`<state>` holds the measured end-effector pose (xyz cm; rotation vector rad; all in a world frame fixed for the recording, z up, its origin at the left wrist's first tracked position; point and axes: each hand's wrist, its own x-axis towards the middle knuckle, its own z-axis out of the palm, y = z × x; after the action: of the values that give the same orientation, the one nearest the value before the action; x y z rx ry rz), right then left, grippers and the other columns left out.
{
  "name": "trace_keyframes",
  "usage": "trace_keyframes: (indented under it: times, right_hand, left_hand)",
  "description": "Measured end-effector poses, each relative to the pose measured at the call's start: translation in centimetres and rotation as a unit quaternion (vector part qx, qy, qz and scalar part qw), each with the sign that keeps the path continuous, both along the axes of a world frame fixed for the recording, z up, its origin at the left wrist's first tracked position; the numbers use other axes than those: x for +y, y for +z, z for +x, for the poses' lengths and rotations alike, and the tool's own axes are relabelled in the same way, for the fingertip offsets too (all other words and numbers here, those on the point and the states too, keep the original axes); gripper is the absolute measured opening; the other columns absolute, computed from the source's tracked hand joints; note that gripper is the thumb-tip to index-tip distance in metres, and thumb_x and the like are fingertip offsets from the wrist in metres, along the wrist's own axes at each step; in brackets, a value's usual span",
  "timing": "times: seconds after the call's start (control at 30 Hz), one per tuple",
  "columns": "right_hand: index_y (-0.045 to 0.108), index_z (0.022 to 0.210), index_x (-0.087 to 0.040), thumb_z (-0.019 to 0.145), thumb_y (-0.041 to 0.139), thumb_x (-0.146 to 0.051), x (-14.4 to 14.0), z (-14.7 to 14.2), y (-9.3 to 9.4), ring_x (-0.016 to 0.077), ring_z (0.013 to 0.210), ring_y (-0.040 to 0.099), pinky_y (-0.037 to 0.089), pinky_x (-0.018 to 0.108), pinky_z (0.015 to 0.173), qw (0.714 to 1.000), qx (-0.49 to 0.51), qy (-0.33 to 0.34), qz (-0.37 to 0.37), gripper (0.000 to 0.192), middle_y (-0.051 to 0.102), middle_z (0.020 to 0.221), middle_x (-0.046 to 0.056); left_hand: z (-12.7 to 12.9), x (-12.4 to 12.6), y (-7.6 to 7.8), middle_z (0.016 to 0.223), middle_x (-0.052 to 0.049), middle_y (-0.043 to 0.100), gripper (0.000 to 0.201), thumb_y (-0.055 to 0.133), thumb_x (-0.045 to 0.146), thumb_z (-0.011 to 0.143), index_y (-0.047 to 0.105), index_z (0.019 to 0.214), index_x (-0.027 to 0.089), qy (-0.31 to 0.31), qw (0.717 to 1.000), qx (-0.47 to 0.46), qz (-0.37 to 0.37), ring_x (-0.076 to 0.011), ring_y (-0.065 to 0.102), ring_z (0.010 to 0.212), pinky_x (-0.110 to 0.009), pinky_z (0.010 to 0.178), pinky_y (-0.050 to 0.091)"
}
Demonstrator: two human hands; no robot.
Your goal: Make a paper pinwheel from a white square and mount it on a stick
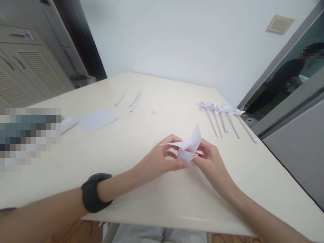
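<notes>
Paper pinwheel head, white, held just above the table near its front edge. Left hand and right hand both pinch it closed-fingered at the centre. Judged very light, flimsy, crease-prone; best gripped at the folded hub, not the vanes.

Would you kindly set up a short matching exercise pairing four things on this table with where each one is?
Things:
1. folded paper piece
2. finished paper pinwheels
3. flat paper sheet
4. rolled paper sticks

Places:
A. lying flat on the table's left part
B. in a row near the right edge of the table
C. at the far side, towards the wall
D. held between the left hand and the right hand

Pairs: 1-D, 2-B, 3-A, 4-C
</notes>
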<state>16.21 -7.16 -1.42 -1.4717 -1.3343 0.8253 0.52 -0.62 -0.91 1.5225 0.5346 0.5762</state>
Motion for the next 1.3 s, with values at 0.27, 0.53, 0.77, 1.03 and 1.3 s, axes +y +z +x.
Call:
trace_keyframes:
  times: [0.27,0.53,0.77,1.03,1.3]
  right_hand:
    - [0.053,0.08,-0.02,0.081,0.055,-0.023,-0.2,-0.4,1.3,0.0202,0.086,0.057,0.045,0.035,0.081,1.0,-0.025,0.001,-0.02,0.004,0.059,0.085,0.002]
    - [0.057,0.085,-0.021,0.082,0.056,-0.026,-0.1,0.0,0.1,0.0219,0.09,0.058,0.047,0.035,0.078,0.999,-0.028,-0.013,0.011,0.006,0.061,0.088,0.002]
    - [0.057,0.086,-0.021,0.083,0.057,-0.028,-0.2,0.0,0.0,0.0217,0.091,0.058,0.048,0.034,0.077,1.0,-0.022,-0.011,0.018,0.008,0.06,0.088,0.002]
    - [0.061,0.094,-0.02,0.083,0.057,-0.027,-0.1,0.0,0.1,0.0221,0.091,0.059,0.049,0.034,0.076,1.0,-0.02,-0.011,0.019,0.014,0.062,0.089,0.004]
    - [0.061,0.095,-0.02,0.083,0.057,-0.028,-0.1,0.1,0.0,0.0226,0.092,0.059,0.049,0.034,0.077,1.0,-0.02,-0.006,0.021,0.014,0.063,0.091,0.004]
  left_hand:
    - [-0.3,0.4,0.0,0.101,-0.003,0.059,0.025,0.069,0.017,0.074,0.056,0.095,0.019,-0.009,0.999,-0.021,-0.047,-0.0177,0.057,0.096,-0.029,0.083,0.045]
    - [-0.1,0.3,-0.5,0.106,-0.005,0.062,0.023,0.065,0.022,0.078,0.063,0.1,0.019,0.008,0.998,-0.051,-0.029,-0.0211,0.056,0.104,-0.032,0.088,0.044]
    - [-0.1,0.3,-1.0,0.106,-0.005,0.066,0.029,0.062,0.031,0.082,0.061,0.109,0.021,0.042,0.998,-0.037,-0.027,-0.0206,0.059,0.097,-0.033,0.085,0.044]
    - [-0.1,0.4,-0.6,0.107,-0.006,0.068,0.027,0.063,0.027,0.08,0.064,0.106,0.02,0.053,0.998,-0.031,-0.028,-0.0211,0.061,0.099,-0.033,0.088,0.044]
    - [-0.1,0.4,-0.7,0.098,-0.006,0.07,0.024,0.067,0.033,0.076,0.067,0.095,0.019,0.088,0.996,-0.008,-0.018,-0.0234,0.063,0.093,-0.034,0.082,0.046]
